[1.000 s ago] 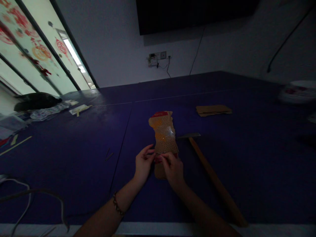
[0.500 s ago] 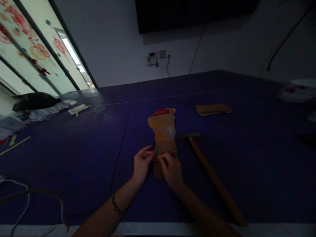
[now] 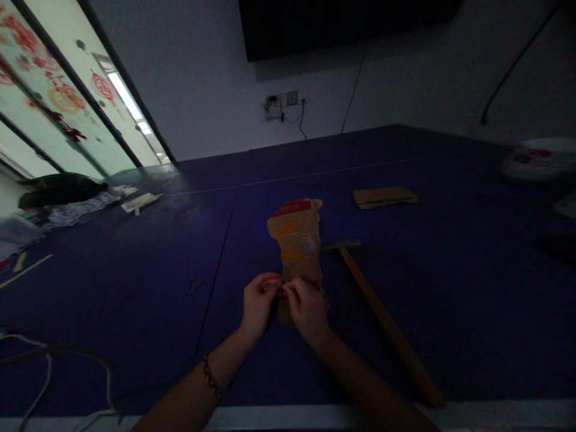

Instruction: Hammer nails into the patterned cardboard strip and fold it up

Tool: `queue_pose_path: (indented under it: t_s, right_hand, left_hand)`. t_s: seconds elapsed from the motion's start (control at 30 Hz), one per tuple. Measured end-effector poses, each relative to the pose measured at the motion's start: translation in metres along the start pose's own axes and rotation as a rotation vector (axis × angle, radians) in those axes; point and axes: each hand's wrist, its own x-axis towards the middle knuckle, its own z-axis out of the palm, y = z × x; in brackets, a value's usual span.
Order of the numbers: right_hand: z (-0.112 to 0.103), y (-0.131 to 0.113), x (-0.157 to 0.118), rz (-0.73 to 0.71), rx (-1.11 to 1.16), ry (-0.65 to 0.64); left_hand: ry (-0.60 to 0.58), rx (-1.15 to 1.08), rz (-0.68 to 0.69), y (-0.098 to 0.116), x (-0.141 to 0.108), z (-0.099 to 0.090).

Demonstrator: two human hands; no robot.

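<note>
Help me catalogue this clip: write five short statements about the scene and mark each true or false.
1. The left hand and right hand come together at the printed cardboard. True.
2. A bracelet is on the left wrist. True.
3. The plain cardboard lies beyond the hammer. True.
4. The right hand holds the hammer. False: neither hand touches it.
5. The hammer's head end is nearest the person. False: its handle end is.

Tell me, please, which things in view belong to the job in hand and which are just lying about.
Likely in the job:
patterned cardboard, with the left hand and right hand at its near part;
perhaps the long-handled tool, untouched beside it.

Apparently lying about:
folded brown cardboard;
thin sticks;
dark bundle, far left.
</note>
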Motion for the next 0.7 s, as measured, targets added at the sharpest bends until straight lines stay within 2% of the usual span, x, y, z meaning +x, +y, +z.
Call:
queue_pose_path:
  t_s: [0.23,0.47,0.7]
  right_hand:
    - [0.0021,-0.0003,-0.0002,-0.019,-0.031,0.003]
    - [0.0048,0.0005,0.0,-0.034,0.046,0.101]
    - [0.0008,-0.0006,0.0023,-0.073,0.031,0.127]
  left_hand:
    - [-0.007,0.041,0.017,0.0037,-0.0024,0.0011]
    - [0.023,0.09,0.056,0.005,0.0003,0.0018]
    - [-0.054,0.204,0.137,0.0031,0.0017,-0.0028]
